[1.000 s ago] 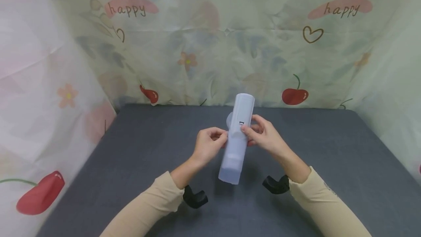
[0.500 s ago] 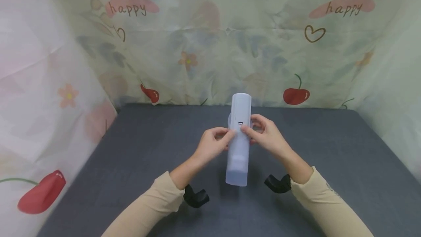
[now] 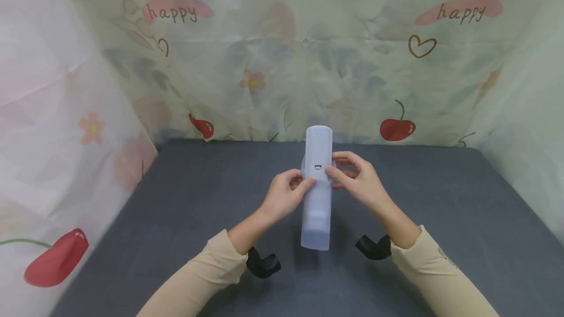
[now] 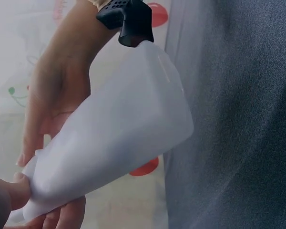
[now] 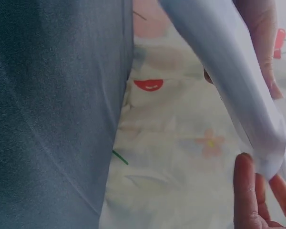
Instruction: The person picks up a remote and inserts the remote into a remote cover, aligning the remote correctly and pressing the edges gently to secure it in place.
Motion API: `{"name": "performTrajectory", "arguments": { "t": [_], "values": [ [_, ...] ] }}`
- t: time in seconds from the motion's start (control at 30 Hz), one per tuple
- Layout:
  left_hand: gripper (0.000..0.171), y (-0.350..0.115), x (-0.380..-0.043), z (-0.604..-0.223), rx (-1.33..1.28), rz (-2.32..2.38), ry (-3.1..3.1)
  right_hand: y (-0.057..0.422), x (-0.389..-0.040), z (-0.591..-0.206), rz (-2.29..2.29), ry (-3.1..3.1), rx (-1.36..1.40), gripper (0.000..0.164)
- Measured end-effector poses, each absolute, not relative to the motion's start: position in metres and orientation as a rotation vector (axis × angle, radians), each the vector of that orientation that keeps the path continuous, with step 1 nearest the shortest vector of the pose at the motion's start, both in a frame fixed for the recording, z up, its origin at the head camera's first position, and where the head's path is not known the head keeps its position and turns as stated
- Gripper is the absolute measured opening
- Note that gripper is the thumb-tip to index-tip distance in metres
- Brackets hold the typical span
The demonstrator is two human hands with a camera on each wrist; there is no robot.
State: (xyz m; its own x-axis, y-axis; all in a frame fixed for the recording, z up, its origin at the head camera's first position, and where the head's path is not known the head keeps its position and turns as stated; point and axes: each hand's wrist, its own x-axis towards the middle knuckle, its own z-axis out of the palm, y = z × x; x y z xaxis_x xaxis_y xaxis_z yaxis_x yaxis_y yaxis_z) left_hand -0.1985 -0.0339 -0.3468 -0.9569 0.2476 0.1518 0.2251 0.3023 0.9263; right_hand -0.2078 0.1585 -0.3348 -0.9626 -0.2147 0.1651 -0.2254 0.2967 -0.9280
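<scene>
A long white device (image 3: pixel 316 212) with a translucent, tank-like lower end is held up above the dark tabletop, nearly upright. Its front carries a small dark port-like slot (image 3: pixel 318 167). Behind it, the edge of a clear rounded part shows on both sides. My left hand (image 3: pixel 284 193) grips its left side, thumb across the front below the slot. On the right side, my right hand (image 3: pixel 359 180) holds it with the thumb at the edge beside the slot and fingers behind. The left wrist view shows the tank end (image 4: pixel 148 109) close up. Most fingertips behind the device are hidden.
The dark cloth-covered table (image 3: pixel 211 185) spreads around both arms. A patterned curtain (image 3: pixel 282 62) stands along the back and sides. Black wrist mounts (image 3: pixel 263 264) hang below the cuffs, one on each arm.
The device has turned from leaning right to nearly upright, its top moving left and its lower end slightly right. My left thumb has moved from its edge onto its front.
</scene>
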Motion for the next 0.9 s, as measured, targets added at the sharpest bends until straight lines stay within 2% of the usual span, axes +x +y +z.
{"name": "performTrajectory", "arguments": {
  "t": [0.23, 0.67, 0.9],
  "values": [
    [0.026, -0.037, -0.201, -0.348, 0.38, 1.886, 2.499, 0.166, -0.202, -0.341, 1.812, -2.54, 0.424, 0.036],
    [0.03, -0.037, -0.203, -0.35, 0.388, 1.913, 2.429, 0.156, -0.196, -0.348, 1.628, -2.591, 0.436, 0.019],
    [0.033, -0.036, -0.203, -0.349, 0.363, 1.918, 2.374, 0.15, -0.194, -0.346, 1.627, -2.527, 0.427, 0.017]
  ]
}}
